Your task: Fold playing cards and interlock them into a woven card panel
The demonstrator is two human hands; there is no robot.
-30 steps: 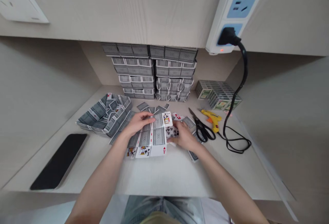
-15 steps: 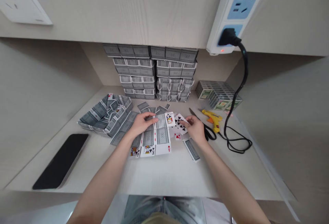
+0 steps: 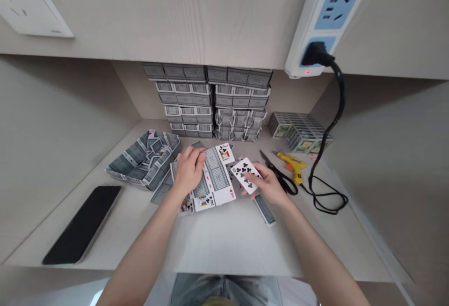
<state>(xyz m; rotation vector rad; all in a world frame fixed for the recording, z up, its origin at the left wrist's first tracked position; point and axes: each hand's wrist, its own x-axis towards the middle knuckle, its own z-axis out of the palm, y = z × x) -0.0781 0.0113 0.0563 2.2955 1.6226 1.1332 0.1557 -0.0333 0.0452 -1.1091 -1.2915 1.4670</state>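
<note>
My left hand (image 3: 190, 168) has its fingers closed at the upper left part of a panel of joined playing cards (image 3: 216, 170). The panel shows grey backs, with a jack of clubs at its top, a king of clubs and a red ace along its bottom. Between the thumb and fingers of my right hand (image 3: 268, 183) is a ten of clubs playing card (image 3: 246, 175), face up. Partly hidden under the panel and this card lie more loose cards. A narrow strip of folded card (image 3: 265, 210) rests just below my right hand.
An open box made of cards (image 3: 164, 158) stands left, near a black phone (image 3: 82, 224). Stacked card boxes (image 3: 213, 100) line the back. Right are scissors (image 3: 280, 175), a yellow glue gun (image 3: 293, 164), its black cord (image 3: 338, 109) and a bundle (image 3: 301, 130). A power strip (image 3: 326, 25) hangs above.
My right hand has lifted the ten of clubs and turned it upright toward me. My left hand has shifted left over the panel, which has tilted counterclockwise.
</note>
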